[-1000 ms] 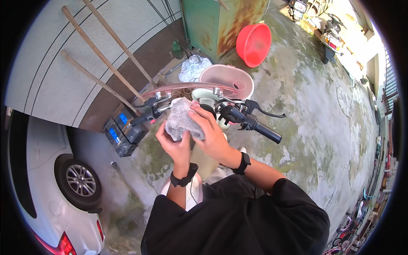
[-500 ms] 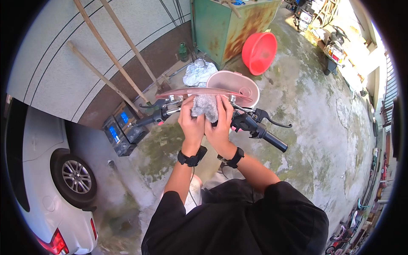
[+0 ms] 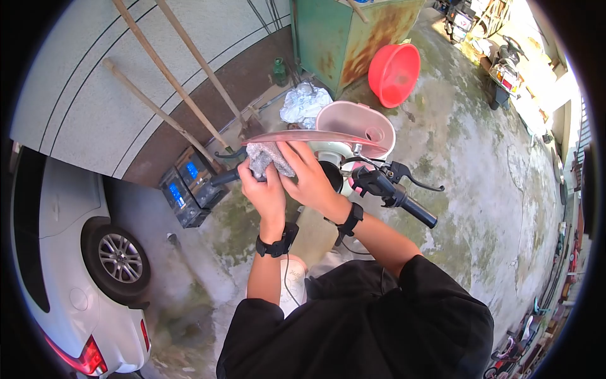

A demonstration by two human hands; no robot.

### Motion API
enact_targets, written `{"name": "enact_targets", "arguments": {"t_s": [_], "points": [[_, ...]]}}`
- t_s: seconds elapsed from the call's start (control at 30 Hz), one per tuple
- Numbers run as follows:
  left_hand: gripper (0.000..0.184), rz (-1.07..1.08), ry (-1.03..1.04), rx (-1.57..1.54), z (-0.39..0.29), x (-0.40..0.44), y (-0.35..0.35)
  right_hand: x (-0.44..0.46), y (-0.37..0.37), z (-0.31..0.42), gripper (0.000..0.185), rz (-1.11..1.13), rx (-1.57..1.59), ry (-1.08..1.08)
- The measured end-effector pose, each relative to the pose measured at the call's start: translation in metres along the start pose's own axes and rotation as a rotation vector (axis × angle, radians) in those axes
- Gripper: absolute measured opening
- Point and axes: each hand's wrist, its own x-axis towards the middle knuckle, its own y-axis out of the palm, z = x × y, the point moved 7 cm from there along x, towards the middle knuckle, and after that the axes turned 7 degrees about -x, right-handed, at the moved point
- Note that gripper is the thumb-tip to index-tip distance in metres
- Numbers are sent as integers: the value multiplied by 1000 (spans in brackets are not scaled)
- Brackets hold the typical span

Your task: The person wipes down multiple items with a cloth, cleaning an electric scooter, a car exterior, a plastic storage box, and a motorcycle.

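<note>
Since earlier frame: grey cloth [image 3: 270, 159] shifted from mid-windscreen toward its left end in picture. Cloth now bunched left of frame centre, just below pink windscreen [image 3: 300, 136], near left handlebar grip [image 3: 226, 178]. Both hands clamped on cloth: left hand [image 3: 265, 194] at lower-left folds, forearm near upright; right hand [image 3: 309, 180] at right side, fingers angled to upper left, forearm slanting in from lower right. Contact with windscreen: cannot tell. Judgement: cloth light, soft, limp, not fragile; best held by thick bunched folds.
</note>
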Motion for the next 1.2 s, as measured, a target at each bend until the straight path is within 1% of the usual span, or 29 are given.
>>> {"name": "enact_targets", "arguments": {"t_s": [0.07, 0.17, 0.2, 0.23, 0.3, 0.37, 0.47, 0.5, 0.57, 0.6, 0.63, 0.7, 0.77, 0.83, 0.87, 0.97, 1.0, 1.03, 1.07, 1.13, 1.17, 1.2], "points": [[32, -45, 36, -79, -6, -4, -5, -2, -4, 11, 76, -52, 41, -8], [34, -61, 90, -123, 13, -11, 9, -19, 3, -7, 71, -145, 6, 53], [36, 34, 74, -6, 21, -11, 19, -26, 5, -20, 73, -168, -21, 130], [37, 114, 6, 61, 25, -10, 32, -35, 9, -35, 73, -164, -29, 171], [37, 153, -40, 54, 50, -13, 53, -48, 10, -63, 73, -152, -49, 247], [36, 183, -118, 57, 78, -19, 70, -54, 7, -76, 69, -107, -59, 298], [36, 280, -174, 62, 87, -29, 84, -81, 16, -110, 66, -126, -101, 431], [36, 316, -180, 60, 87, -29, 91, -79, 12, -105, 66, -132, -99, 426], [35, 268, -125, 31, 78, -28, 88, -69, -5, -89, 66, -148, -100, 412], [35, 247, -107, 15, 66, -28, 81, -71, -6, -83, 70, -123, -34, 433], [35, 231, -89, 0, 52, -29, 72, -68, -14, -64, 71, -126, -18, 395], [31, 139, 18, -194, 22, -29, 57, -53, -33, -24, 75, -141, 4, 304], [30, 75, 221, -243, -18, -29, 47, -46, -50, 5, 76, -218, -23, 154], [31, 79, 231, -304, -24, -33, 50, -42, -61, 13, 76, -236, -5, 151], [32, 80, 237, -334, -25, -34, 53, -46, -60, 9, 78, -207, -20, 184], [32, 251, 111, -112, 4, -33, 73, -62, -47, -15, 82, -120, -67, 298], [30, 343, 30, -19, 18, -33, 83, -73, -38, -28, 84, -81, -79, 350], [29, 381, -26, 35, 34, -37, 85, -86, -29, -40, 86, -41, -91, 401], [27, 419, -75, 86, 51, -41, 90, -100, -19, -52, 90, 64, -90, 461], [27, 503, -145, 168, 56, -48, 92, -116, -16, -56, 93, 137, -68, 484], [28, 482, -159, 149, 55, -54, 85, -126, -15, -55, 95, 177, -75, 506], [29, 462, -176, 132, 55, -61, 77, -130, -19, -47, 94, 207, -85, 456]]}}
